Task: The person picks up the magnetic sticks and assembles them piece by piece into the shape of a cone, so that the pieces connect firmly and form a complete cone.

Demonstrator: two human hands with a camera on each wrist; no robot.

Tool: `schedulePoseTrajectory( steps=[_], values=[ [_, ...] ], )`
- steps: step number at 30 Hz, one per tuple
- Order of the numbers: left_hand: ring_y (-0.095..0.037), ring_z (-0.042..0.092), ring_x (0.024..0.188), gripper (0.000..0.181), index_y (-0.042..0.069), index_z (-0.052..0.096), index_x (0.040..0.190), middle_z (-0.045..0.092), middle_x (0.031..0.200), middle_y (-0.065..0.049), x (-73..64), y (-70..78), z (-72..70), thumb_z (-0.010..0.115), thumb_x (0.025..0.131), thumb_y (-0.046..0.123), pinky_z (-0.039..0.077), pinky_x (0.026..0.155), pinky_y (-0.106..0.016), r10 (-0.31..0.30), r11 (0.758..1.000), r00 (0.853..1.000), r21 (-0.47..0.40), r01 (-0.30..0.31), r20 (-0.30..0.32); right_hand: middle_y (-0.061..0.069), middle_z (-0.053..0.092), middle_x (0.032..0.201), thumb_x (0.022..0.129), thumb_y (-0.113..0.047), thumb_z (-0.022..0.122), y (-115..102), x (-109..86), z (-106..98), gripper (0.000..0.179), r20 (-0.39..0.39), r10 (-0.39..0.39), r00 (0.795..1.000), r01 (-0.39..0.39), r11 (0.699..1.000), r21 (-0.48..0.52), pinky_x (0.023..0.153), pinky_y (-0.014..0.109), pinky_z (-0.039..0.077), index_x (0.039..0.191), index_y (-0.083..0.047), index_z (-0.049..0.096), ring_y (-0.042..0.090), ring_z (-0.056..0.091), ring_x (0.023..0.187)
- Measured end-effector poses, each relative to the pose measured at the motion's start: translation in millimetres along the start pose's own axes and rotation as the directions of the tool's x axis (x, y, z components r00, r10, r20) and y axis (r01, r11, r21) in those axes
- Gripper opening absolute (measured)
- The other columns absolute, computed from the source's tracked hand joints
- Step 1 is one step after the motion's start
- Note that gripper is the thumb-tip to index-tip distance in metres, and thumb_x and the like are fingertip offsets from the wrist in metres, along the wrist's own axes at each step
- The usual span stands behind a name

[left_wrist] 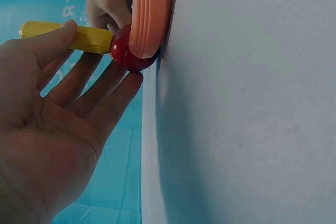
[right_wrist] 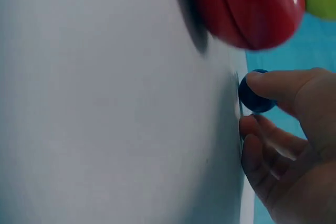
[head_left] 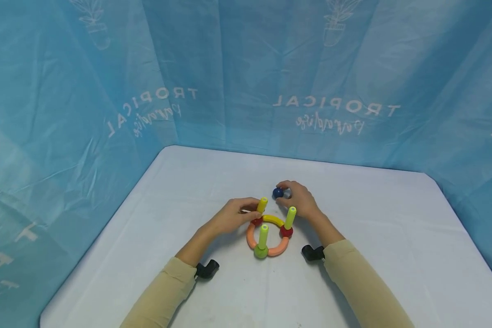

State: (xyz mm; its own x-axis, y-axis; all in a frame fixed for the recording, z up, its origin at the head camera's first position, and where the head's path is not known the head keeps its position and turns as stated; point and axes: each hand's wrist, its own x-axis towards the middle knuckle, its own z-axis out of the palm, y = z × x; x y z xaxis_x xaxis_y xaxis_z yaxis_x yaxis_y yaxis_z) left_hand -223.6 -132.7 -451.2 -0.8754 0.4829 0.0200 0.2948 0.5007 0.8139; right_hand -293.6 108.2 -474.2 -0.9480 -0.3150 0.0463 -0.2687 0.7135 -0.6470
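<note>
A ring of curved orange (head_left: 278, 248) and yellow pieces (head_left: 274, 220), joined by balls, lies on the table. Upright rods rise from its green ball (head_left: 261, 251) and two red balls (head_left: 286, 231). At the far-left red ball, my left hand (head_left: 236, 216) pinches the yellow rod (left_wrist: 93, 39), thumb on the near side and fingers behind. Beyond the ring, my right hand (head_left: 297, 200) holds a dark blue ball (head_left: 277, 193) between thumb and fingertips, low by the table. A greyish ball-like piece (head_left: 287, 193) shows within the curve of that hand, partly hidden.
The white table (head_left: 213, 177) extends all round the ring, backed by a blue printed curtain (head_left: 246, 68). Black wrist devices (head_left: 313, 253) sit beside both sleeves, near the table surface. The right red ball and its light green rod stand close to my right wrist.
</note>
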Motion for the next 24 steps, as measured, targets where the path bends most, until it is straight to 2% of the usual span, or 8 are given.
schedulePoseTrajectory(
  steps=[7,15,21,24],
  values=[
    [-0.008,0.056,0.110,0.032,0.024,0.062,0.125,0.063,0.116,0.011,0.4,0.3,0.5,0.062,0.095,0.034,0.046,0.093,-0.031,-0.004,1.000,1.000,0.000,0.004,0.012,0.009,0.062,0.114,0.085,-0.023,0.073,3.0,-8.6,-0.6,0.043,-0.007,0.052,0.999,-0.051,0.996,0.077,0.080,0.039,0.052,0.126,-0.015,0.059,0.025,0.059,0.093],
    [-0.008,0.057,0.107,0.033,0.023,0.061,0.126,0.063,0.113,0.010,-2.0,-1.3,3.6,0.062,0.095,0.032,0.048,0.091,-0.030,0.006,1.000,1.000,0.002,-0.006,0.015,0.006,0.063,0.114,0.086,-0.033,0.072,1.8,-20.8,-9.9,0.044,-0.002,0.065,0.998,-0.063,0.978,0.199,0.071,0.033,0.053,0.126,-0.018,0.059,0.023,0.059,0.089],
    [-0.007,0.057,0.106,0.031,0.026,0.062,0.125,0.063,0.112,0.013,-1.7,1.8,3.1,0.063,0.094,0.033,0.048,0.091,-0.030,0.007,1.000,1.000,-0.003,-0.007,0.004,-0.001,0.062,0.112,0.084,-0.042,0.072,-12.5,-26.9,-24.1,0.043,-0.020,-0.001,1.000,0.007,0.952,0.305,0.072,0.036,0.051,0.121,-0.022,0.061,0.021,0.057,0.092],
    [-0.007,0.057,0.106,0.031,0.027,0.062,0.125,0.063,0.113,0.013,-1.0,2.7,2.3,0.063,0.094,0.033,0.048,0.091,-0.030,0.011,1.000,1.000,-0.002,-0.011,0.004,-0.004,0.063,0.112,0.084,-0.045,0.072,-19.7,-29.4,-30.8,0.043,-0.027,-0.051,0.998,0.057,0.945,0.322,0.075,0.038,0.051,0.120,-0.024,0.062,0.019,0.057,0.095]
  ],
)
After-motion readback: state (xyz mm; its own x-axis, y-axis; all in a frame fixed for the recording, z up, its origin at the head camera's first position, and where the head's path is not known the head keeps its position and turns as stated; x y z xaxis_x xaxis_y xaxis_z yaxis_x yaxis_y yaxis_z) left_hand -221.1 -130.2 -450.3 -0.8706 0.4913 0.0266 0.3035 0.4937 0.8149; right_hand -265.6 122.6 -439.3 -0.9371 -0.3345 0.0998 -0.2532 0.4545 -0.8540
